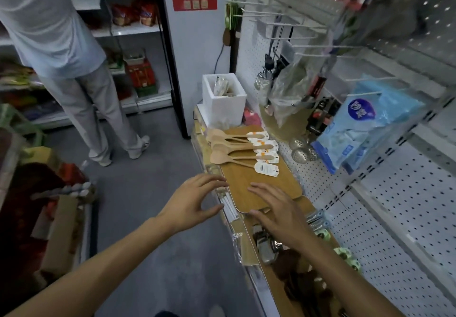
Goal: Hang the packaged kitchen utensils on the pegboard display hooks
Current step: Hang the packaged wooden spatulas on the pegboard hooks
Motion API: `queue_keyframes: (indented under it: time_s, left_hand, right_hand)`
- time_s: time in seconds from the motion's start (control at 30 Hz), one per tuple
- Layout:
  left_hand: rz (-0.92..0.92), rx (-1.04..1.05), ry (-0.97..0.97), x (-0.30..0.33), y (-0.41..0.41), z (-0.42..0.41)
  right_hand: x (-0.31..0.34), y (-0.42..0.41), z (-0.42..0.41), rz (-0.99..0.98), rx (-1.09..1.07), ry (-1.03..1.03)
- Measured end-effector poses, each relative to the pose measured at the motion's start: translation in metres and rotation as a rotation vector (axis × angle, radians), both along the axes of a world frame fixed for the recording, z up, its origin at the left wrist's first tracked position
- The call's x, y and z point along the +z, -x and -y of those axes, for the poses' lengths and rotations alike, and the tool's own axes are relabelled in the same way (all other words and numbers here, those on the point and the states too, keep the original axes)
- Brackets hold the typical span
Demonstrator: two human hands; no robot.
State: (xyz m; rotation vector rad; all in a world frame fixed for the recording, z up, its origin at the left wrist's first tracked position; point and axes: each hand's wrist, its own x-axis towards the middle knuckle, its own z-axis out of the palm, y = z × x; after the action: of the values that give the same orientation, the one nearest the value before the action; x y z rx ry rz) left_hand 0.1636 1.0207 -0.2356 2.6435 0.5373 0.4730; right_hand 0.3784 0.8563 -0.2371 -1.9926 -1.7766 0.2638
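Both my grips hover spread and empty, left grip (195, 199) off the shelf edge, right grip (276, 209) over the tan wooden board (261, 181), with the pale wooden tagged spoons (243, 151) lying just beyond, heads left, presumably staged below the white pegboard hooks (291, 37).

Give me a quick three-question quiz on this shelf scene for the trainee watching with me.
1. True or false: the left hand is gripping one of the wooden spoons.
2. What do the wooden spoons lie on: A) the floor, B) the wooden board, C) the white foam box?
3. Fill in: the blue tissue packs hang from a ___ on the pegboard.

Key: 1. False; both the left and the right hand are open and empty, short of the spoons. 2. B. 3. hook.
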Motion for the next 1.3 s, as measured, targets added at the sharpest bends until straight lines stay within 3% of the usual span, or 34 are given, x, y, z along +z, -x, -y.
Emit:
queue_keyframes:
  time_s: [0.33, 0.8, 1.07, 1.17, 1.3]
  left_hand:
    - [-0.027, -0.157, 0.051, -0.035, -0.048, -0.139]
    - [-0.161, -0.523, 0.096, -0.089, -0.124, -0.392]
    - [-0.265, -0.576, 0.179, -0.201, -0.211, -0.434]
    - [-0.344, -0.575, 0.124, -0.269, -0.249, -0.431]
    - [-0.445, -0.480, 0.106, -0.345, -0.307, -0.424]
  right_hand:
    - [-0.030, -0.015, -0.112, -0.024, -0.097, 0.047]
    - [-0.078, -0.001, -0.292, -0.150, -0.602, 0.112]
    - [-0.177, -0.051, -0.353, -0.312, -0.794, 0.318]
    - [-0.239, -0.087, -0.377, -0.509, -0.985, 0.371]
    - [-0.332, -0.144, -0.410, -1.005, -1.363, 0.346]
